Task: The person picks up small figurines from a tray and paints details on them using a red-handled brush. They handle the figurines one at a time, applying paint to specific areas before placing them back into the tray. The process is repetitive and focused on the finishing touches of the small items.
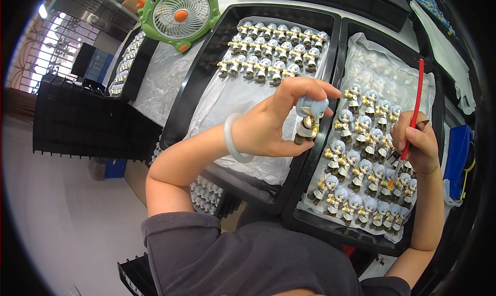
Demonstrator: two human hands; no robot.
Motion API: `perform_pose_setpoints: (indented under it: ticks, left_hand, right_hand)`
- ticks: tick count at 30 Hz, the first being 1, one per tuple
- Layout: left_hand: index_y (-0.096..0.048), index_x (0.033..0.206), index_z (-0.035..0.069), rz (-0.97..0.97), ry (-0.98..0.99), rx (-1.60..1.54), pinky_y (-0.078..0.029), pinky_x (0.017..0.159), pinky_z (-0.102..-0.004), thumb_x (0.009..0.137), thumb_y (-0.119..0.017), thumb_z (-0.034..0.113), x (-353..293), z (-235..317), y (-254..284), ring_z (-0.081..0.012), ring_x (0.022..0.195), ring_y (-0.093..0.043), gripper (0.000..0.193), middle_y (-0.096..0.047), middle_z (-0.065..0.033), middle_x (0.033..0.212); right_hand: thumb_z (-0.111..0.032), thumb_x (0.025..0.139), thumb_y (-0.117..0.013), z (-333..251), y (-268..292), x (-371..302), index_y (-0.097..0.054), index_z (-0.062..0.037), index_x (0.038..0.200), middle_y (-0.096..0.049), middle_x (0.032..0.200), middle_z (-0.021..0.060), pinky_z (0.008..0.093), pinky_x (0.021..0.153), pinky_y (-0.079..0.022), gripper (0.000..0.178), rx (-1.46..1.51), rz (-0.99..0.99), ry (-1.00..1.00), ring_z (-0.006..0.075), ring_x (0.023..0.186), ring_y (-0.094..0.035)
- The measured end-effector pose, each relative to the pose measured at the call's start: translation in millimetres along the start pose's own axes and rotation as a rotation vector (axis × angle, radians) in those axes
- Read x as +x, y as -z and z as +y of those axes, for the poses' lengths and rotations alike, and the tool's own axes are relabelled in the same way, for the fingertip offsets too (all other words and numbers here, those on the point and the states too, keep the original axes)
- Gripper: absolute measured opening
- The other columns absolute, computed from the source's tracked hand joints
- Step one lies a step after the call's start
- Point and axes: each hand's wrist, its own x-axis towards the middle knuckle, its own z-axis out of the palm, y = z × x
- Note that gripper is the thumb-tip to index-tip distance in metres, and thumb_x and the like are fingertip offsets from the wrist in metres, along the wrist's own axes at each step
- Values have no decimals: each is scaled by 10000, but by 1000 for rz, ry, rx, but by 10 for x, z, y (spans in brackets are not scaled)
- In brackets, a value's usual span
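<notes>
A small painted figurine point(307, 121) with pale blue hair, a white outfit and dark boots is pinched upright between the thumb and fingers of my left hand point(274, 117). It hovers over the dividing edge of two black trays. My right hand point(419, 141) grips a slim red-handled paintbrush point(419, 92), its orange-tinted tip pointing down above the figurines in the right tray. A dark pointed piece also pokes out between the right fingers; I cannot make out what it is. Rows of similar figurines point(363, 168) stand or lie on the white paper beneath that hand.
The left black tray point(181, 117) holds several rows of figurines at its far end, on white lining. Beyond it is a green animal-shaped fan point(181, 16). A blue bin point(460, 156) sits at the right. More black trays point(85, 123) are stacked at left.
</notes>
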Motion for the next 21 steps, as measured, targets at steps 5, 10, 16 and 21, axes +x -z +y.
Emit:
perform_pose_setpoints:
  ticks: [5,10,16,21]
  left_hand:
    - [-278,1096,105,54,-33,161,-412,768,-376,558,-628,-80,-3,-7,27,-266,919,-493,668,-389,-166,1092]
    - [-384,1069,76,87,-55,294,-331,858,-348,524,-670,-8,27,24,70,-262,1014,-378,622,-412,-104,1034]
    - [-371,1075,87,94,-80,342,-332,845,-347,510,-702,12,31,-11,92,-256,983,-421,659,-453,-102,1037]
    - [-332,1060,79,64,-81,370,-370,814,-351,529,-701,-15,23,-7,93,-261,991,-449,653,-452,-148,1079]
  right_hand:
    - [-294,719,-515,-7,-4,0,-458,-32,559,-437,497,29,187,369,-248,312,-6,-1,0,56,401,-348]
    - [-293,717,-514,-6,2,-10,-460,-32,557,-437,499,29,185,367,-249,312,-11,9,-8,57,401,-349]
    - [-296,714,-516,-19,-10,-8,-461,-35,554,-435,495,26,185,368,-250,311,-11,8,-16,57,404,-354]
    - [-297,713,-519,-17,-8,-9,-461,-37,554,-437,494,25,187,370,-248,309,-11,8,-10,56,407,-355]
